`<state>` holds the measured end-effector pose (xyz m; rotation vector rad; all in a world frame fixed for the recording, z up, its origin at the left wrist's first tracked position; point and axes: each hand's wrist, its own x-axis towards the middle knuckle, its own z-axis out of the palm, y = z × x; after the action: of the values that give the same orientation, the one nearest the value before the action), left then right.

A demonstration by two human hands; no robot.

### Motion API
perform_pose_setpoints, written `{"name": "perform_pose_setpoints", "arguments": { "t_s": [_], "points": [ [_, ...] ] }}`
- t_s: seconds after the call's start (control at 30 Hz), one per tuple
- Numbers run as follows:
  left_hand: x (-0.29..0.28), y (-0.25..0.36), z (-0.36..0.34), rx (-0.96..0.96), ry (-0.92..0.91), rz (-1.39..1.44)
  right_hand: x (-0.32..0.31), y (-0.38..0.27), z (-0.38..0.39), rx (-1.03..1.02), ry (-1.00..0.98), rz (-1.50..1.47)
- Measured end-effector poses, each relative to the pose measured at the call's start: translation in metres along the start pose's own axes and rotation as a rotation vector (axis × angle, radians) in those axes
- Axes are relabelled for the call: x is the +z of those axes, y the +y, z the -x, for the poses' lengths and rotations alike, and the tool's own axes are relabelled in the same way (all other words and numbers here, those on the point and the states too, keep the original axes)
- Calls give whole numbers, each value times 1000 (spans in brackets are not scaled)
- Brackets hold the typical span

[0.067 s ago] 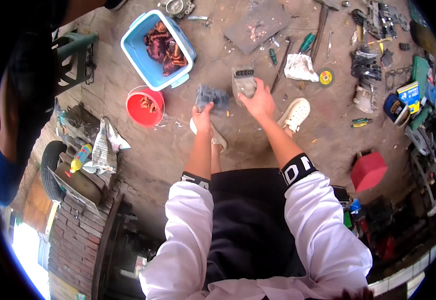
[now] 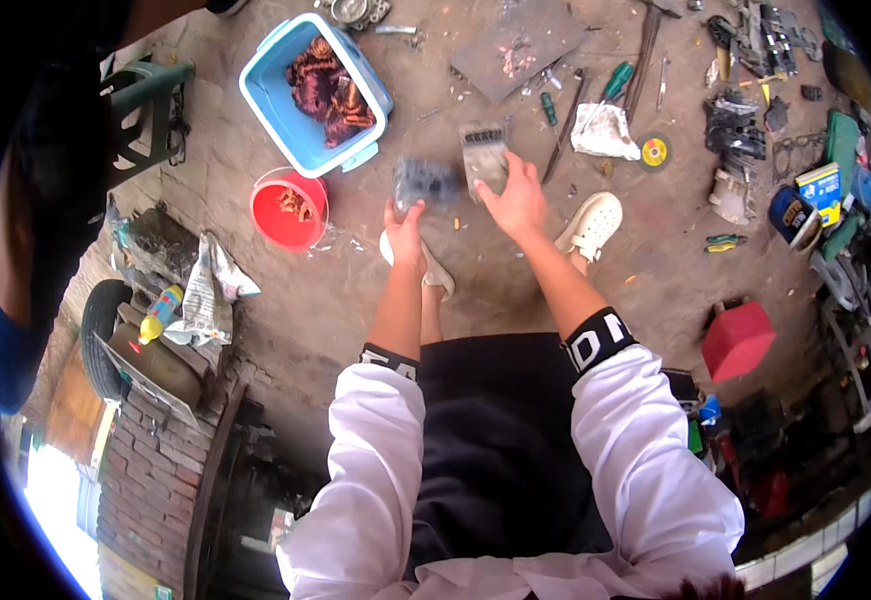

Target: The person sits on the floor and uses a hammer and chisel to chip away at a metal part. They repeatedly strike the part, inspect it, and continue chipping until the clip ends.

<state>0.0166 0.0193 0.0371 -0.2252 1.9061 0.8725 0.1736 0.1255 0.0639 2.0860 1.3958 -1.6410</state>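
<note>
Dark grey part (image 2: 424,185), blurred, held over the floor (image 2: 496,285) by the left hand (image 2: 406,232); grip pinched on its lower edge, thumb on top. Light grey part (image 2: 484,165) with a dark slotted end held just beside it by the right hand (image 2: 518,200); grip clamped on its lower right side, thumb and fingers bent round. Whether the two parts touch cannot be told. Any marking on either is lost in blur.

Writing: bold white capitals are printed on the black cuffs (image 2: 599,342), partly cut off by folds. Pale lettering is carried by a blue-and-yellow box (image 2: 820,193) at far right and by a dark blue round item (image 2: 792,217) beside it. A printed ring is seen on a yellow disc (image 2: 656,152). Small print on a crumpled silvery bag (image 2: 206,300), left, is too small to be read.
</note>
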Motion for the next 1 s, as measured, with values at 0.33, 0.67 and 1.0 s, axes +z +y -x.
{"name": "perform_pose_setpoints", "arguments": {
  "t_s": [0.33,0.67,1.0],
  "points": [
    [26,19,114,-419,-407,842,44,13,72,195,-176,-1312],
    [57,129,281,-202,-787,1013,-139,-52,200,-192,-426,-2226],
    [133,167,436,255,-819,302,-173,6,201,-533,102,-649]
  ]
}}
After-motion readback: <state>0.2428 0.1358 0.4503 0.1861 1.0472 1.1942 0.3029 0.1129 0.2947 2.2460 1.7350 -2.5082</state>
